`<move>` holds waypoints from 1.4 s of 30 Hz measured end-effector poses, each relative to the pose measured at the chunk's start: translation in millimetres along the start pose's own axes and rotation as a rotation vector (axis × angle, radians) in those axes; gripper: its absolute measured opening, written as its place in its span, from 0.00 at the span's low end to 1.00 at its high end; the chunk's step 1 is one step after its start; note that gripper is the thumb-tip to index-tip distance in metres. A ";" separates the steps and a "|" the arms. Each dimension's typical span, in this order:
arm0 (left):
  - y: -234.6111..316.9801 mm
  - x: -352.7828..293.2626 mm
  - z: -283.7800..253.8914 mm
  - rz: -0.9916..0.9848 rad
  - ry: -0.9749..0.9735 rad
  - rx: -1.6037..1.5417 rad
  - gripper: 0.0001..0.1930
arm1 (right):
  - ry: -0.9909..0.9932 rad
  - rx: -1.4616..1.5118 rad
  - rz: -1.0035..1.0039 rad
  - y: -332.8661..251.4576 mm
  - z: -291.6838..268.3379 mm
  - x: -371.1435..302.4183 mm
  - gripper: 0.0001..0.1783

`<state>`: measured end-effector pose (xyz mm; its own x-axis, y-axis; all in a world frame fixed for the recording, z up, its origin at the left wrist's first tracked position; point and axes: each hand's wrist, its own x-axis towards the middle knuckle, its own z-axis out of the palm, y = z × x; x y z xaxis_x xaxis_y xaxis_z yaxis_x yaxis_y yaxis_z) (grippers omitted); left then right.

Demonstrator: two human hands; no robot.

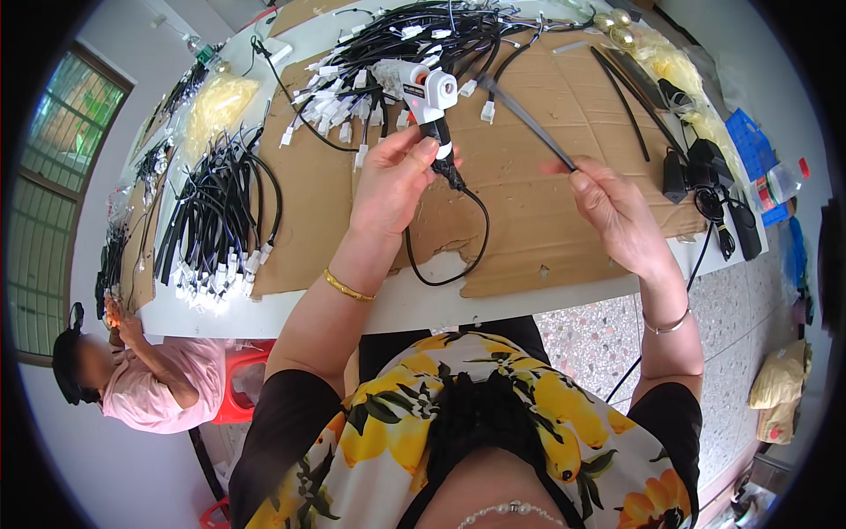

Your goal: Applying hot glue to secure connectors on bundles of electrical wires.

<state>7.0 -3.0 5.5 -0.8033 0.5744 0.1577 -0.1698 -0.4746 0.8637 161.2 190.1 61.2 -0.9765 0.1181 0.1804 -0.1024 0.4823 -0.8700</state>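
Upright over the cardboard, a white corded hand tool (429, 93), shaped like a small heat gun, has a round opening in its head. My left hand (392, 181) is closed around its black lower grip, and its black cord (486, 231) loops down to the cardboard. Between the thumb and fingers of my right hand (621, 212) is one end of a long, thin dark grey strip (531, 122). The strip slants up and left, its far end near the cables. Behind the tool lies a large heap of black cables (423, 40) with white connectors.
Brown cardboard (564, 238) covers much of the white table (423, 304). Another cable bundle (220, 212) lies left, beside a yellowish plastic bag (216, 110). Dark strips (630, 115) and black power adapters (705, 163) lie right. A person in pink (172, 379) sits at the left end.
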 end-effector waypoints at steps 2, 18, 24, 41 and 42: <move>-0.5 0.7 0.9 0.005 0.001 -0.006 0.12 | 0.005 -0.063 0.000 3.2 0.2 -0.6 0.17; -7.1 4.9 -4.6 0.078 0.023 0.167 0.13 | 0.180 -0.488 -0.154 0.6 1.8 -0.6 0.11; -7.5 5.8 -7.0 0.135 0.052 0.370 0.14 | 0.363 -0.767 -0.368 -17.6 2.0 -0.1 0.06; -5.2 5.3 -4.8 0.327 0.006 0.500 0.17 | 0.371 -0.576 -0.382 6.2 -3.4 8.2 0.05; -5.1 5.1 -4.3 0.330 0.009 0.508 0.16 | 0.403 -0.658 -0.454 4.0 -1.7 7.3 0.04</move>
<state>1.3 -0.5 -0.2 -0.7723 0.4445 0.4538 0.3809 -0.2476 0.8908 154.0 194.4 59.9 -0.7149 0.0306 0.6986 -0.2120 0.9425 -0.2583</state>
